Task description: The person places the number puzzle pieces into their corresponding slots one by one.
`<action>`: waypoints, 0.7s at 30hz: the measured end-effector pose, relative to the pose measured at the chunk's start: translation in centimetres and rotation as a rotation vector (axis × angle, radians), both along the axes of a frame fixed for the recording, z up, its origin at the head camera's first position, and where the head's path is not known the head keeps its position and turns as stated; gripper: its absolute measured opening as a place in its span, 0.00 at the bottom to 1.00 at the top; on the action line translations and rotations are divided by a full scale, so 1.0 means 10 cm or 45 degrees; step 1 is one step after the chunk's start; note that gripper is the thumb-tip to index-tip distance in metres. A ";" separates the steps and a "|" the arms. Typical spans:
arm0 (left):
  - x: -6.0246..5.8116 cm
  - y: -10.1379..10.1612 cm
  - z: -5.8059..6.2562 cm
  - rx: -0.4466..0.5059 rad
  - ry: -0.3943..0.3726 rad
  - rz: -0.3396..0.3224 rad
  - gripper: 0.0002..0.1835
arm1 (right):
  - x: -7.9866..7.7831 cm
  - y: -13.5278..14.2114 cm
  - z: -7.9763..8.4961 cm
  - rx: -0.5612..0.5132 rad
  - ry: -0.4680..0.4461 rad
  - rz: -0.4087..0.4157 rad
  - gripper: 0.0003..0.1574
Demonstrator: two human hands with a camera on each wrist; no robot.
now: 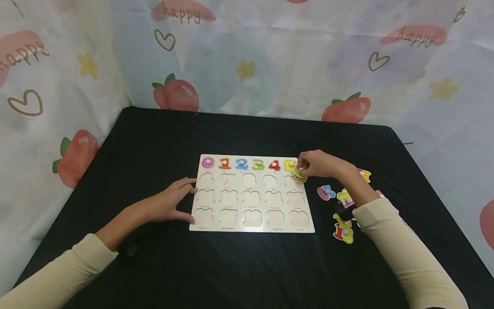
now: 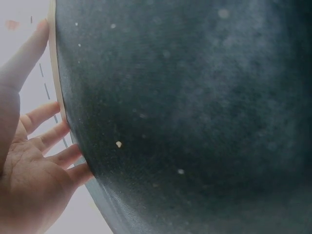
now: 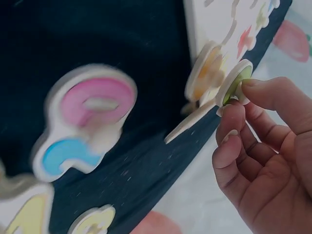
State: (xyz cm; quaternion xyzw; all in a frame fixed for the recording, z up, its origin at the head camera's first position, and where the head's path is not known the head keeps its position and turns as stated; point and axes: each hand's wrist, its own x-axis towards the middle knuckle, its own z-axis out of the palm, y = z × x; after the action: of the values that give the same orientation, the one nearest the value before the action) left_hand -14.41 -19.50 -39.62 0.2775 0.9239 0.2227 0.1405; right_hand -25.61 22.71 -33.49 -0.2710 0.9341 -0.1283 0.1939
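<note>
1. A patterned backdrop (image 1: 247,47), printed with red fruit, yellow flowers, hearts and "happy", runs behind the black desk (image 1: 239,266).
2. At the left, a cream sleeve (image 1: 58,274) leads to the left hand (image 1: 171,201). Its fingers are spread wide, with thumb and fingertips touching the left edge of the board.
3. The pale puzzle board (image 1: 260,182) lies flat on the desk. Its top row carries, in order, a pink 0 (image 1: 208,162), an orange 1 (image 1: 224,164), a blue 2 (image 1: 242,164), a green 3 (image 1: 258,165), a red 4 (image 1: 275,165) and a yellow 5 (image 1: 289,165). Three rows of bare recesses (image 1: 251,219) sit below.
4. At the board's upper right corner, the right hand (image 1: 318,164) holds a green piece (image 3: 236,84), pinched narrowly between thumb and fingers. An orange piece (image 3: 199,83) shows just beside it; whether the two are joined, I cannot tell.
5. Right of the board, loose pieces lie on the desk: a pink-and-blue piece (image 1: 326,193) nearest the board, then a red-and-yellow piece (image 1: 339,233) close to a yellow piece (image 1: 341,221), and a yellow-and-pink piece (image 1: 344,198) near the right forearm.
6. Farthest right, another cream sleeve (image 1: 409,253) covers the right arm, which hides part of the pile.
</note>
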 end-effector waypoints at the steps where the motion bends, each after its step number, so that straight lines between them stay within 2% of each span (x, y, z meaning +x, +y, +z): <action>1: 0.00 0.00 0.00 0.000 -0.001 0.002 0.44 | -0.01 -0.04 0.00 -0.003 -0.006 -0.001 0.06; 8: 0.00 0.00 -0.01 -0.001 -0.005 0.013 0.45 | -0.07 -0.34 -0.08 0.009 -0.072 0.000 0.06; 14: 0.00 0.00 0.00 0.004 0.001 0.002 0.44 | -0.06 -0.61 -0.12 -0.007 -0.122 0.016 0.05; 21: -0.01 -0.01 0.00 -0.012 -0.015 0.019 0.44 | -0.06 -0.86 -0.15 -0.028 -0.090 0.120 0.04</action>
State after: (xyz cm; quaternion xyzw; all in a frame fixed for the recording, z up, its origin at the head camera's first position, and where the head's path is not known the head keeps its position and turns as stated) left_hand -14.47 -19.60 -39.62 0.2685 0.9262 0.2211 0.1456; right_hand -26.19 14.13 -34.97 -0.3121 0.9114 -0.1386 0.2295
